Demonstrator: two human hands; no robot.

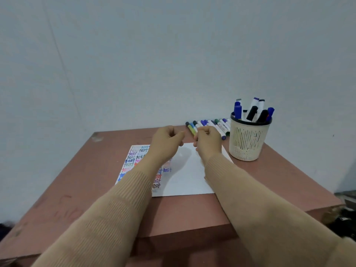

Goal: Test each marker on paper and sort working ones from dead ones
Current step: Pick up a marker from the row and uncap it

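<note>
**Picking the next marker to test**

Our left hand [166,140] and right hand [208,140] hover side by side, apart from each other, both with fingers curled inward. From behind we cannot tell whether either pinches something small or holds nothing; no marker body shows sticking out of either fist.

The row of markers [210,125] lies on the table [173,212] just beyond the right hand's knuckles, the yellow-green one nearest the gap between our hands. On the outer side of the right hand stands the slotted basket [248,139], with upright markers [254,110] in it. The paper [188,174] lies beneath both hands: the coloured "test" words are under the left wrist and forearm, and the blank part is below the right hand.

We judge the step in hand is to take one marker from the row. To do it well, we should:

- reach past the right fingertips and lift a single barrel without rolling its neighbours;
- pull the cap off with the left hand;
- write on the blank part directly under the right hand, so a faint line is not lost among the earlier words;
- keep the two groups of markers apart.
</note>
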